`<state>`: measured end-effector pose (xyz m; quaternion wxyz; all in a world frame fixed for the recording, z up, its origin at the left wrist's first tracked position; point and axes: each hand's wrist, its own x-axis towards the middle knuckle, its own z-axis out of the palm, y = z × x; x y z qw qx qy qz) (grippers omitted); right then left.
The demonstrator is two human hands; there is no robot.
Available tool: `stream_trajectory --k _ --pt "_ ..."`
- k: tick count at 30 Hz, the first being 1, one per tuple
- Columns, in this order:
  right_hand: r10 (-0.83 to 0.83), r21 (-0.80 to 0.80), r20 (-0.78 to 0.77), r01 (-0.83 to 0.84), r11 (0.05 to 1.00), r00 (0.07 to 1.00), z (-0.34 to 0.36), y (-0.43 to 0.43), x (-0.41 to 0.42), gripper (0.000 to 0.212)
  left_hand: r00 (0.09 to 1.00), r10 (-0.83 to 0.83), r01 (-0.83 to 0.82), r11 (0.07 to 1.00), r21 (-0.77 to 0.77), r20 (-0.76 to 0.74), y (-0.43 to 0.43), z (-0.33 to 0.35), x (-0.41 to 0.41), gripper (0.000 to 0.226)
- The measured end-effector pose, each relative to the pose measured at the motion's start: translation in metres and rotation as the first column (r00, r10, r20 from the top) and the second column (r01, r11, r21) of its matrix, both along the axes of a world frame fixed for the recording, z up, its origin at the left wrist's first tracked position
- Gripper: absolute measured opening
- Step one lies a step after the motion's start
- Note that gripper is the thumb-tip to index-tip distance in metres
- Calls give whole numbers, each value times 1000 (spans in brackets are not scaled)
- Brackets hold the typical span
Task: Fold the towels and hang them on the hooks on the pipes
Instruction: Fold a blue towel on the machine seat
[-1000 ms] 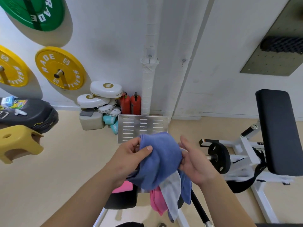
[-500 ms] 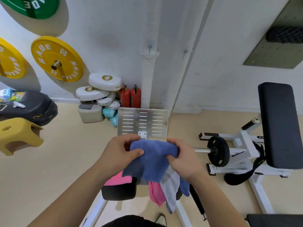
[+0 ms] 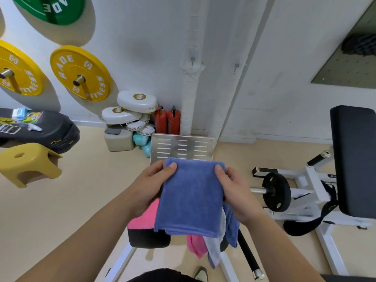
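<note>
The folded blue towel [image 3: 189, 198] hangs before you above the bench [image 3: 148, 239], its top corners pinched between thumb and fingers of your left hand [image 3: 148, 188] and right hand [image 3: 238, 192]; hold that edge level and taut before lifting it to the hook [image 3: 192, 61] on the pipe [image 3: 190, 98].

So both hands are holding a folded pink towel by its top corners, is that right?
Not quite. In the head view the folded towel held by the left hand and right hand at its top corners is blue; pink towels lie below it.
</note>
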<state>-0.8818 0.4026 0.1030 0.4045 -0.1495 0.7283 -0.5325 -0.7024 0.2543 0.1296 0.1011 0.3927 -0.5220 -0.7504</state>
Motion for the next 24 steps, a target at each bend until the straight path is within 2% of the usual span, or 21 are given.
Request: stream_trajectory --k 2,7,12,14,16,18,19,21,22,24 --pt "-58 34 77 56 998 995 -10 -5 5 39 1000 28 -27 989 145 -3 9 -16 -1 28" --pt "-161 120 282 132 984 946 -39 -4 -9 44 996 -69 57 981 187 59 25 -45 2 34" --pt "-57 98 513 8 995 857 -52 10 -17 41 983 153 -166 976 140 98 27 -56 -12 26" --pt "-6 25 537 -9 1000 844 -56 15 -20 33 969 164 -175 984 45 185 29 -64 -14 27" --pt "36 -68 457 -6 998 889 -53 13 -19 33 931 104 -45 984 -175 349 35 -72 -15 34" --pt "22 -88 336 8 996 942 -48 8 -14 39 875 126 110 888 -446 467 47 -77 -20 44" --pt "15 -76 270 6 997 963 -46 4 -12 39 885 167 122 818 -563 434 56 -76 -23 46" --pt "20 -48 179 -12 999 984 -46 -3 -10 38 951 171 73 685 -725 257 73 -70 -33 40" --pt "5 -38 175 2 999 985 -44 -6 -10 36 973 142 45 653 -756 180 79 -68 -38 33" --pt "-34 -17 242 39 999 970 -37 -9 -12 31 988 98 23 672 -740 120 89 -63 -42 32"
